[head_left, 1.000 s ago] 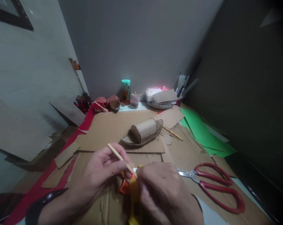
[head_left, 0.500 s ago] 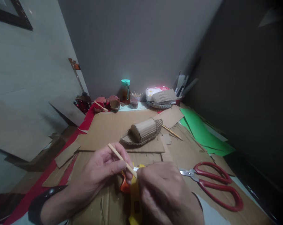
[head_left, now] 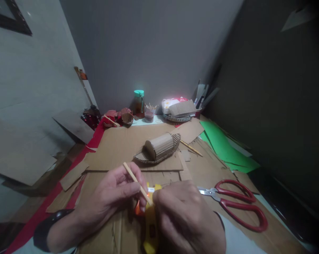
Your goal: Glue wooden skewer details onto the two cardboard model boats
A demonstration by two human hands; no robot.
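Note:
My left hand (head_left: 114, 194) pinches a thin wooden stick (head_left: 134, 179) between thumb and fingers, its lower end pointing at a yellow and orange glue gun (head_left: 149, 225). My right hand (head_left: 187, 217) is closed around the top of the glue gun, which stands on the cardboard (head_left: 122, 144) in front of me. Both hands meet at the near edge of the table. The gun's tip is hidden between my fingers.
A small corrugated cardboard boat (head_left: 157, 150) sits in the middle. Red-handled scissors (head_left: 233, 201) lie at the right, green paper (head_left: 222, 144) beyond. A teal-capped bottle (head_left: 138, 102), a cup, cardboard strips on a plate (head_left: 179, 109) and red-brown pieces (head_left: 119, 116) line the wall.
My hands have hardly moved. The view has shifted slightly, so everything sits a little further left and lower.

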